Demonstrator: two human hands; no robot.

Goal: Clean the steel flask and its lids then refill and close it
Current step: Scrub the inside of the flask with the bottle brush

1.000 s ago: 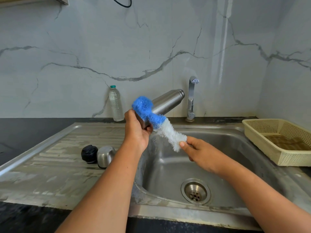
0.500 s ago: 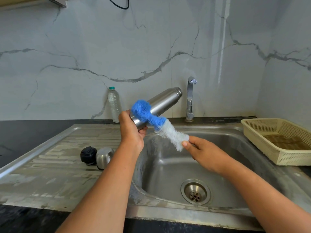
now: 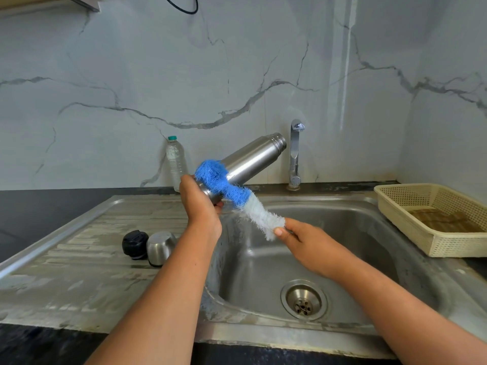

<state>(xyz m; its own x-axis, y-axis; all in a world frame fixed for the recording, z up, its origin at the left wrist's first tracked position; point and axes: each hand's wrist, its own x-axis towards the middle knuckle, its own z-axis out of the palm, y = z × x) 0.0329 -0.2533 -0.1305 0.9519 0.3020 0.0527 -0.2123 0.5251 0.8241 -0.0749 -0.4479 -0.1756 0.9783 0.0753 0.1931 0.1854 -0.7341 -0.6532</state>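
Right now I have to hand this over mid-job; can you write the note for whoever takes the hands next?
Left hand grips the base end of the steel flask, tilted over the sink, open mouth towards the tap.
Right hand pinches the white end of the brush; its blue end wraps round the flask's outside.
Black lid and steel cap lie on the drainboard, off the flask.
Done: both lids off. Left: finish scrubbing, wash lids, rinse, refill, close.
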